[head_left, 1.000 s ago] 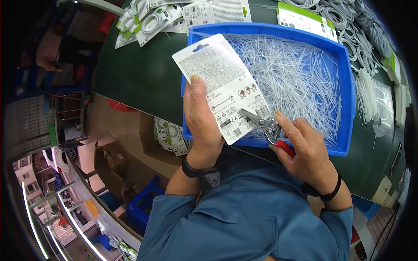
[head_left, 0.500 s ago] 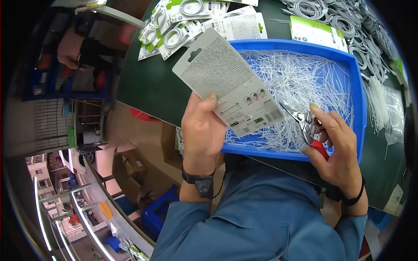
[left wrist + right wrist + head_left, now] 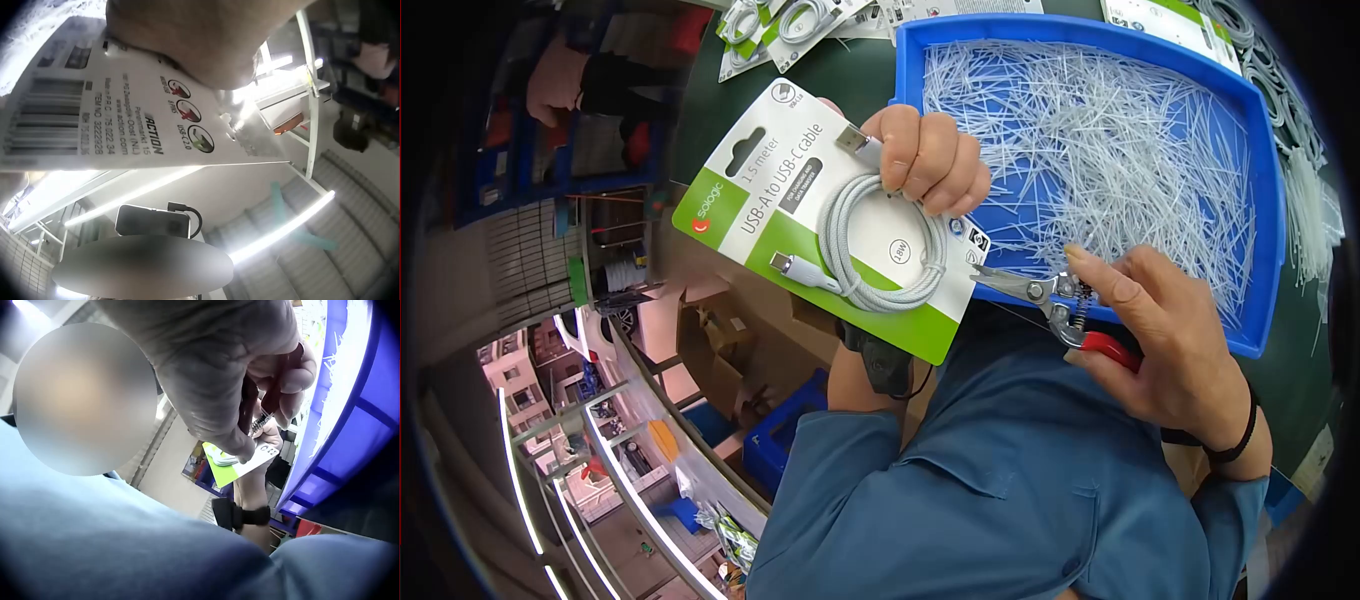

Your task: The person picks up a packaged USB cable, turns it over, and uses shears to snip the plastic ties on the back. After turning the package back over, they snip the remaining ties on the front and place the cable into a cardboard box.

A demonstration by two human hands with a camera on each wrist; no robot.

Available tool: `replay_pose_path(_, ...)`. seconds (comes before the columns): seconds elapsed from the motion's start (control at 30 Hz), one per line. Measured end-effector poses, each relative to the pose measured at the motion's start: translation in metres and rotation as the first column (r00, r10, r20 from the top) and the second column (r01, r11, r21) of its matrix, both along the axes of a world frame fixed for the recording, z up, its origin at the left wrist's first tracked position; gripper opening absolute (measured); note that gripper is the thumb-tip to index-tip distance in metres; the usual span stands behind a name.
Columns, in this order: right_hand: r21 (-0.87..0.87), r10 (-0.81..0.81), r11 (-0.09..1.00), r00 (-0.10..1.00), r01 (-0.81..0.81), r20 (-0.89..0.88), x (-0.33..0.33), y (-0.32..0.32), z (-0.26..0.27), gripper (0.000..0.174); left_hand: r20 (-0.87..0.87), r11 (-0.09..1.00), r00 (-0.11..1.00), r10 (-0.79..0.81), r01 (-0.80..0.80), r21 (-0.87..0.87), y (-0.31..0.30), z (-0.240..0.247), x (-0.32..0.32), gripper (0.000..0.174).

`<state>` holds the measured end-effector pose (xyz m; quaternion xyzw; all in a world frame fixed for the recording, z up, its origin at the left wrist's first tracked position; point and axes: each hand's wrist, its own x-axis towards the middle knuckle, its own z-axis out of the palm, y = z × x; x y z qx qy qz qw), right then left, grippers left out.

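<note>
The left hand (image 3: 930,160) grips a white and green cable card (image 3: 785,170) by its right edge, fingers curled over the front beside a coiled grey cable (image 3: 832,240). In the left wrist view the card's printed back (image 3: 131,119) shows below that hand. The right hand (image 3: 1175,330) holds small cutters with red handles (image 3: 1108,350); their blades (image 3: 1005,284) point left at the card's lower right edge. Whether the tips touch the card I cannot tell. The right wrist view shows the right hand (image 3: 219,369) round the handles, the spring (image 3: 259,423) between them.
Behind the hands a blue tray (image 3: 1270,250) holds a heap of thin clear strips (image 3: 1090,130). More carded cables (image 3: 800,22) lie at the back left; grey coiled cables (image 3: 1268,75) and a bundle of white ties (image 3: 1308,200) lie at the right. A person stands far left.
The card has been turned from its printed back to its front, and the left hand's fingers now curl over it. The cutters have come left to the card's edge; the view has shifted.
</note>
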<state>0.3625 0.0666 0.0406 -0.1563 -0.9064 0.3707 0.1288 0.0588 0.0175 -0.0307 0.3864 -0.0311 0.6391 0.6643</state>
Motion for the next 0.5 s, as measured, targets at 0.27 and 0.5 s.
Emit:
replay_pose_path(0.27,0.006,0.02,1.0,1.0,-0.02,0.005,-0.006,-0.003,-0.002,0.084,-0.015,0.998,1.0,0.005,-0.004,0.069,0.005,-0.001,0.004,0.062)
replay_pose_path(0.5,0.039,0.024,0.999,0.999,-0.025,0.021,-0.006,-0.002,-0.002,0.083,0.051,0.998,0.998,0.031,-0.034,0.054,0.005,-0.01,0.009,0.059)
